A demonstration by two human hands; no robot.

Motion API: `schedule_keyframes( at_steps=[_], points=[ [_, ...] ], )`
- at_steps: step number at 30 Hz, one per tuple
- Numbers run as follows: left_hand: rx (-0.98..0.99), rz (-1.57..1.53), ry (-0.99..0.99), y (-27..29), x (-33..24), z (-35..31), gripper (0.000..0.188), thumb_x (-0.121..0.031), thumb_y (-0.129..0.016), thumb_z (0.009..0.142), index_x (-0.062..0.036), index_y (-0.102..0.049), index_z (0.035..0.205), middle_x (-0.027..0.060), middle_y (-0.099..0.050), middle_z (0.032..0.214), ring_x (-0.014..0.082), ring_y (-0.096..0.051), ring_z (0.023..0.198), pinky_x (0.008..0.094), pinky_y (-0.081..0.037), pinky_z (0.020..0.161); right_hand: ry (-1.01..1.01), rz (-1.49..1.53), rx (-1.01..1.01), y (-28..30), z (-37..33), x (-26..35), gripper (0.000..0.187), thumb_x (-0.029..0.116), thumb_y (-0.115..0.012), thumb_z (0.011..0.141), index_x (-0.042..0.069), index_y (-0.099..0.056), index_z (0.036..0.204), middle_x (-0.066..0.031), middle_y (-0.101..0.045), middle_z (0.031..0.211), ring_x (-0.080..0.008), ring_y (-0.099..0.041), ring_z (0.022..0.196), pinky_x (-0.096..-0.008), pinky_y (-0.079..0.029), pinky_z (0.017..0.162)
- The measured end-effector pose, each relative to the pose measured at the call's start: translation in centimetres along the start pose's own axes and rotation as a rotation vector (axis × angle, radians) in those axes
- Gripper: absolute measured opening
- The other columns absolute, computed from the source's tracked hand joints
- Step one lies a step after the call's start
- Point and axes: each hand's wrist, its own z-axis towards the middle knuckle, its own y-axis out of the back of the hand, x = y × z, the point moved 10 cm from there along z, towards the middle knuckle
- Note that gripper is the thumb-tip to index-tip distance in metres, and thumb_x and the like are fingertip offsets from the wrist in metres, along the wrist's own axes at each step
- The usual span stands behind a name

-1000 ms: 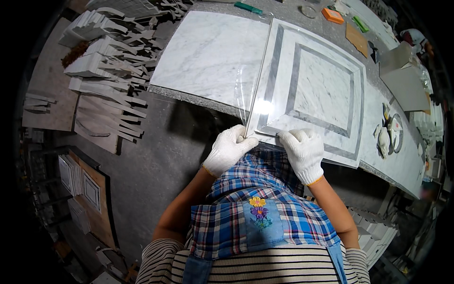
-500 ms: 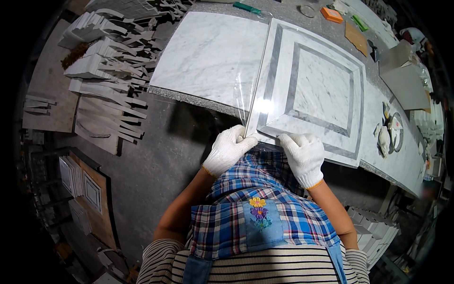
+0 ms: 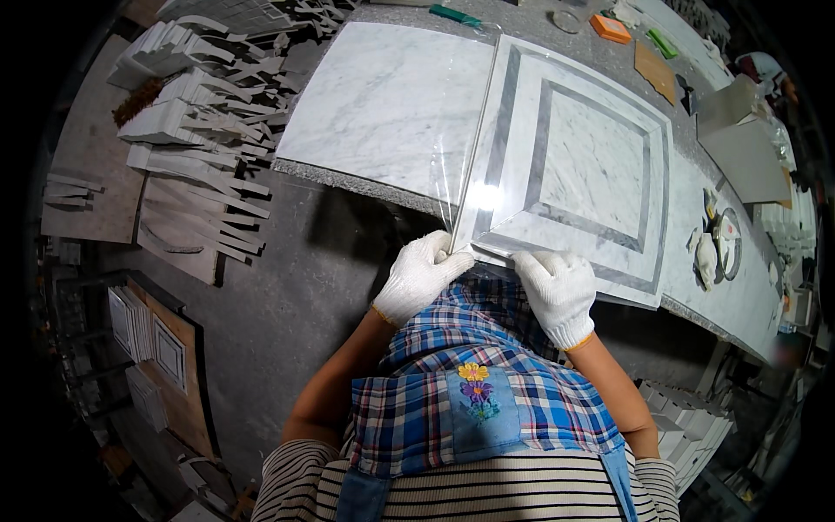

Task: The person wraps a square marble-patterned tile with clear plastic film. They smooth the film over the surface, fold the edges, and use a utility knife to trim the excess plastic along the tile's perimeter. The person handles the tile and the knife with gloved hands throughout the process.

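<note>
A white marble panel [image 3: 592, 167] with grey inlaid bands lies on the worktable, its near edge close to my apron. Clear plastic film [image 3: 445, 178] hangs past the panel's left side and shines where it wrinkles. My left hand [image 3: 416, 280], in a white knit glove, pinches the film at the near left corner. Along the near edge, my right hand [image 3: 557, 290], gloved the same way, has its fingertips closed on the film. Between the two hands the film's edge looks slightly raised. Both thumbs partly hide the grip.
Left of the panel lies a plain marble slab [image 3: 387, 104]. An orange box [image 3: 610, 28], a green tool [image 3: 454, 15] and brown cardboard [image 3: 654, 71] are at the back. A tape roll [image 3: 729, 239] sits at right. Stacked stone strips [image 3: 196, 113] stand on the left.
My right fingertips have shifted very slightly, and the film edge between my hands looks paler and more lifted. My left hand and the panel stay put.
</note>
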Motion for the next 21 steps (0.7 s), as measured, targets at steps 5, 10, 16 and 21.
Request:
schedule_keyframes(
  at_steps=[5,10,16,21],
  points=[
    [-0.014,0.002,-0.024,0.0,0.1,0.1,0.038,-0.036,-0.072,0.095,0.0017,-0.068,0.100,0.0039,-0.059,0.083,0.0108,-0.049,0.078,0.0296,-0.046,0.073,0.002,-0.022,-0.024,-0.3,0.0,-0.2,0.024,0.016,-0.077,0.077,0.018,-0.075,0.101,-0.0001,-0.066,0.079,-0.0220,-0.063,0.069,-0.0366,-0.048,0.057],
    [-0.013,0.016,-0.008,0.1,0.2,0.2,0.038,-0.036,-0.072,0.095,0.0018,-0.068,0.098,0.0038,-0.059,0.082,0.0106,-0.049,0.077,0.0293,-0.045,0.072,-0.014,-0.007,0.014,-0.3,0.0,0.0,0.025,0.013,-0.081,0.075,0.018,-0.076,0.098,-0.0004,-0.067,0.082,-0.0228,-0.063,0.071,-0.0370,-0.050,0.062],
    [-0.029,0.013,-0.010,0.1,0.1,0.3,0.037,-0.034,-0.073,0.094,0.0027,-0.069,0.100,0.0033,-0.060,0.081,0.0102,-0.049,0.075,0.0281,-0.045,0.070,-0.058,0.041,0.007,-0.1,0.3,-0.4,0.025,0.010,-0.082,0.074,0.017,-0.076,0.097,-0.0006,-0.068,0.084,-0.0235,-0.063,0.073,-0.0370,-0.051,0.065],
    [-0.022,-0.021,-0.036,0.0,0.2,0.3,0.036,-0.029,-0.074,0.090,0.0040,-0.070,0.103,0.0034,-0.061,0.082,0.0097,-0.050,0.075,0.0275,-0.046,0.069,-0.045,0.035,0.007,-0.4,1.0,-0.1,0.022,0.011,-0.081,0.075,0.017,-0.076,0.096,-0.0002,-0.068,0.084,-0.0235,-0.063,0.073,-0.0369,-0.051,0.066]
  ],
)
